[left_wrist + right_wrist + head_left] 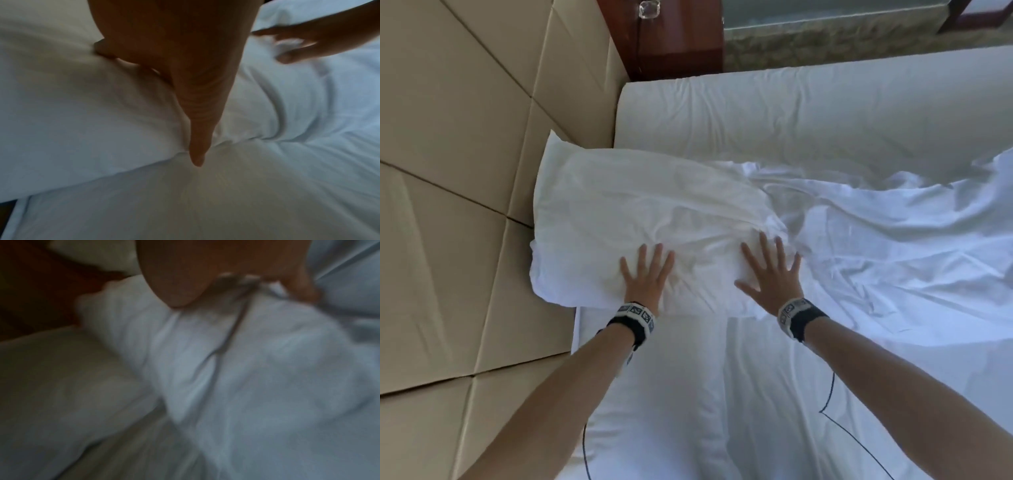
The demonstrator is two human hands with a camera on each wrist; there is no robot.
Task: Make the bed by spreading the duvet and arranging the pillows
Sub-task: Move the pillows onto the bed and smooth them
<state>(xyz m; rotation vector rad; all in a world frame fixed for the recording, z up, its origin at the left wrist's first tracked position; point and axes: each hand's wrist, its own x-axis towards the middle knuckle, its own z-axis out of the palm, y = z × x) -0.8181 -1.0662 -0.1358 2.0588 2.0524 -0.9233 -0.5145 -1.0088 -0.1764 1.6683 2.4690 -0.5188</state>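
On the pillow (640,219), both flat hands.

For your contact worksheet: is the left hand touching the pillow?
Touching. The head view shows the left hand lying flat, fingers spread, on the pillow.

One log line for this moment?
left hand: flat on pillow | right hand: flat on pillow | duvet: rumpled

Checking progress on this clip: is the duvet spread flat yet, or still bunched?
Still bunched: the duvet lies in rumpled folds right of the pillow.
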